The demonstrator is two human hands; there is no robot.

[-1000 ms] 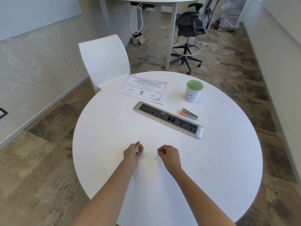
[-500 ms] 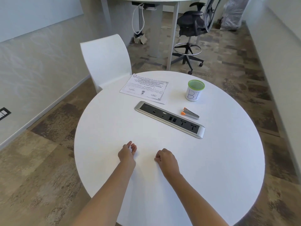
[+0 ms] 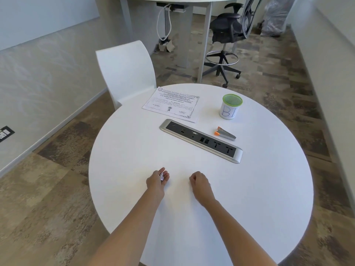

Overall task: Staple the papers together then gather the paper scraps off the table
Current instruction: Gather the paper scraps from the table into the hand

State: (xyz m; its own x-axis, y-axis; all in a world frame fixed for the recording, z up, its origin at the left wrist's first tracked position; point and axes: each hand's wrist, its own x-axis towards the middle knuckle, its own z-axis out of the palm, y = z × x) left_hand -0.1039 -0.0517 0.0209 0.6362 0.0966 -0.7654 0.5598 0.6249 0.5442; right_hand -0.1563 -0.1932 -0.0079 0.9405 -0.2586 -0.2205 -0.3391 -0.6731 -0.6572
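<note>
My left hand [image 3: 156, 181] rests on the round white table [image 3: 259, 198], cupped around small white paper scraps [image 3: 162, 176] that show between its fingers. To its right, my right hand [image 3: 199, 184] lies curled into a loose fist with the fingertips pinched together; what it holds, if anything, is hidden. The printed papers [image 3: 172, 106] lie flat at the far left of the table. A small grey stapler [image 3: 225, 133] with an orange end sits at the far right, beyond the socket strip.
A silver and black socket strip [image 3: 200, 140] runs slantwise across the table's middle. A white cup with a green rim [image 3: 230, 108] stands at the back right. A white chair [image 3: 125, 72] is tucked behind the table, with a black office chair [image 3: 230, 35] farther off.
Both hands drew slightly back toward me and to the left over the table, the left one staying closed on the scraps. Nothing else on the table moved.
</note>
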